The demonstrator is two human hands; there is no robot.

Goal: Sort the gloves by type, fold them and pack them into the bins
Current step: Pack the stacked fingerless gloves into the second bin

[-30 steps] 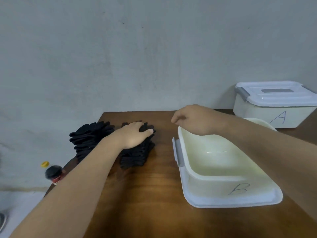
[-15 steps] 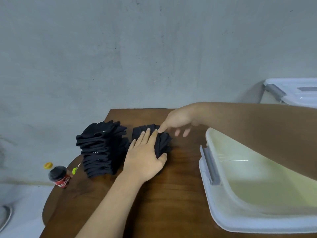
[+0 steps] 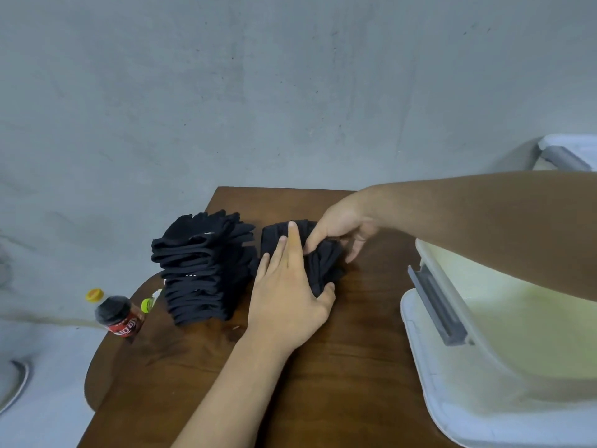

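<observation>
Our small glove stack (image 3: pixel 323 266) sits mid-tabletop (image 3: pixel 339 367), left grip (image 3: pixel 287 286) spread flat on top, right grip (image 3: pixel 342 227) pinching its two o'clock corner. Lift unevenly and we could spill the folds, or nudge the tall stack (image 3: pixel 200 266) at nine o'clock, short of the bin (image 3: pixel 452 367) at three.

Item one: I log a tall stack of folded black gloves (image 3: pixel 203 270), upright, at left. Item two: a lower black glove bundle (image 3: pixel 323 265) just beside it, rumpled, pressed under my left hand (image 3: pixel 287 299) and pinched by my right hand (image 3: pixel 342 227). Item three: an open white bin (image 3: pixel 458 376), tilted, at right.
</observation>
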